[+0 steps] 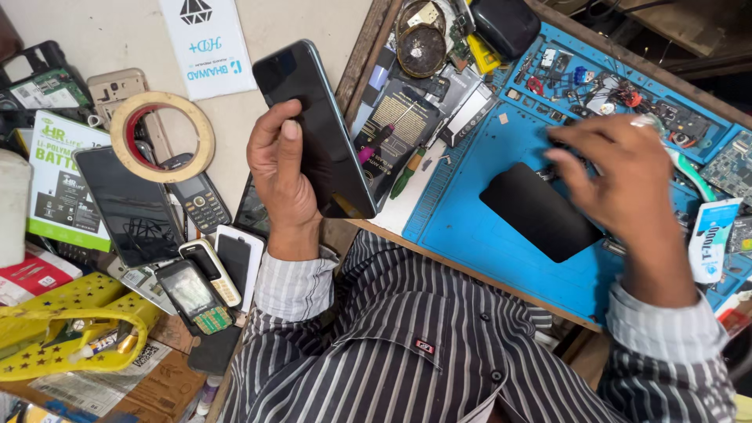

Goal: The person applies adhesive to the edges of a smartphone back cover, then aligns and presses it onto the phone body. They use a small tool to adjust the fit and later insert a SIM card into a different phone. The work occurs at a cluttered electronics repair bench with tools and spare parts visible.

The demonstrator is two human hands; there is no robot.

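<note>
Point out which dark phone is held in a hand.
The dark smartphone gripped upright by the left hand; the other phones lie on the bench untouched.

Left hand (283,176) raised, grip closed; right hand (619,184) blurred, fingers reaching down.

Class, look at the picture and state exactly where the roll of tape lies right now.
In the head view, the roll of tape lies at the left, on the cluttered surface among old phones, just left of the left hand holding a dark smartphone.

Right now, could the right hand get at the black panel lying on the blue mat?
Probably yes: the right hand hovers empty just beside the black panel on the blue mat, nothing between them.
</note>
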